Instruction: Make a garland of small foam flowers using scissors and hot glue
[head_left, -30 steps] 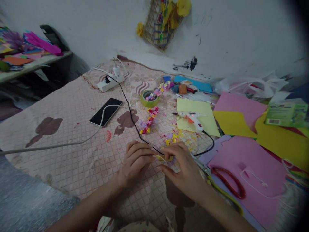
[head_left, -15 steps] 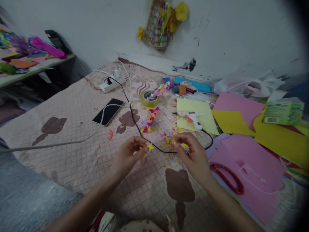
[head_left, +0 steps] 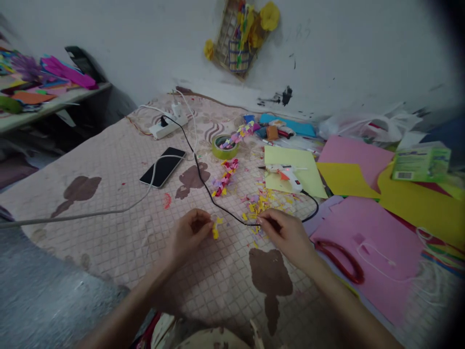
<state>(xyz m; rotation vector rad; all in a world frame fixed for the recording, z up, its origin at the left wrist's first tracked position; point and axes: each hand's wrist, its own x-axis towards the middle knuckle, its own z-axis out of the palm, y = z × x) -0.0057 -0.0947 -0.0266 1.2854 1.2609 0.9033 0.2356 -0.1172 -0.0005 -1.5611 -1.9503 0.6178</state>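
Observation:
My left hand point(head_left: 193, 233) pinches a small yellow paper flower point(head_left: 217, 228) between thumb and forefinger, just above the tablecloth. My right hand point(head_left: 285, 231) has its thumb and forefinger pressed together over a scatter of yellow and purple paper bits point(head_left: 259, 206). Whether a tiny piece is between those fingertips I cannot make out. The black cord point(head_left: 225, 211) passes by the right fingertips and runs to a white glue gun point(head_left: 288, 175) lying on a pale yellow sheet point(head_left: 315, 183). Beyond the hands lies a strand of pink, purple and yellow paper flowers point(head_left: 225, 178).
A phone point(head_left: 163, 167) and a power strip point(head_left: 169, 127) with cables are at left. A tape roll point(head_left: 224, 148) with a second flower strand across it stands behind. Red-handled scissors point(head_left: 341, 261), pink sheets point(head_left: 378, 242) and a green box point(head_left: 421, 164) lie at right.
The yellow flower in my left hand has turned and moved slightly left and down. My right hand has lowered toward the paper bits, its thumb and forefinger closing together.

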